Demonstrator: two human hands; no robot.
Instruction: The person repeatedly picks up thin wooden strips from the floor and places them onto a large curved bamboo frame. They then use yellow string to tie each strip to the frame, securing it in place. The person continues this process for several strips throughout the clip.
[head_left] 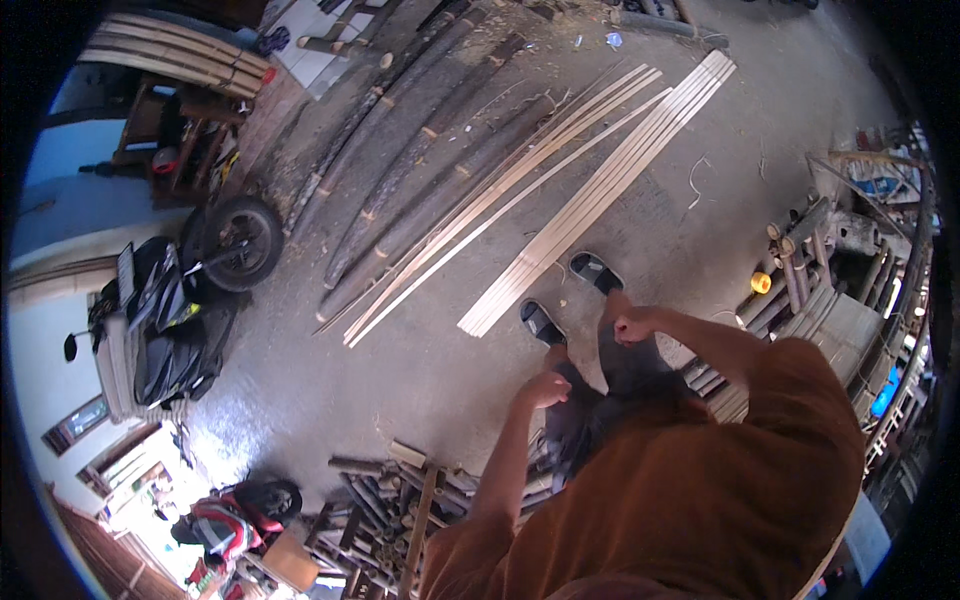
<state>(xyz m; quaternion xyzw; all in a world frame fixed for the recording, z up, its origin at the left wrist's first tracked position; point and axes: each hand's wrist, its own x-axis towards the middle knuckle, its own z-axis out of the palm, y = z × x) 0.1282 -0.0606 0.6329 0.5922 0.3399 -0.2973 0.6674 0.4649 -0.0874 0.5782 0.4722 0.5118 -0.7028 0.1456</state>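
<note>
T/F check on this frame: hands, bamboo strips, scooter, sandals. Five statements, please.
1. Both hands are closed into fists. True: the left hand and right hand are curled shut, with nothing visible in them.
2. The pale bamboo strips stand upright against a wall. False: they lie flat on the concrete floor.
3. A black scooter is parked at the left. True.
4. The person is barefoot. False: the feet wear black sandals.
5. The dark bamboo poles lie to the right of the strips. False: they lie to the left.
</note>
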